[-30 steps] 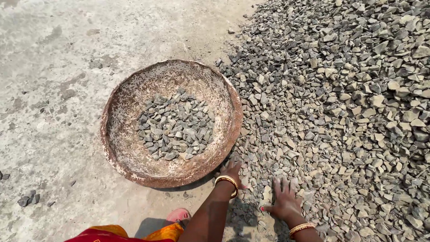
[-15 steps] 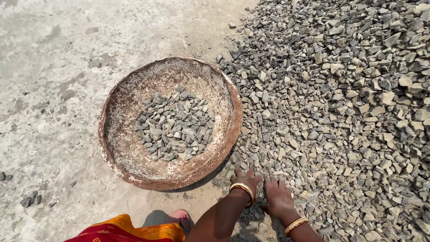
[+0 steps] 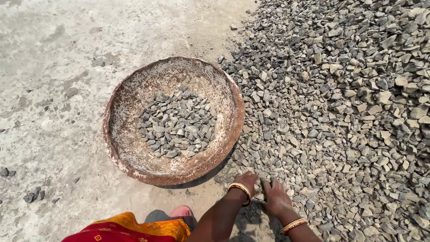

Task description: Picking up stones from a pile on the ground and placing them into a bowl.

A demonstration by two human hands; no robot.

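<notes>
Head view: rusty round pan (image 3: 134, 148) on concrete floor (image 3: 53, 80).
Pan contents: small heap of grey stone chips (image 3: 179, 123), centre.
Gravel pile (image 3: 340, 103): rt of pan, touching rim.
L hand (image 3: 248, 180) & R hand (image 3: 275, 196): side by side on gravel near pan, fingers prob. cupped round chips; grip unclear.

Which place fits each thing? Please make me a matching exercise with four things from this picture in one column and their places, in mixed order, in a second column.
Things:
1. rusty metal pan
2. small heap of stones
3. big gravel pile
4. left hand

Places:
A. fills the right side of the ground
B. inside the pan, near its middle
C. on the concrete floor, left of the gravel
D. on the gravel edge, beside the right hand

Pairs: 1-C, 2-B, 3-A, 4-D
</notes>
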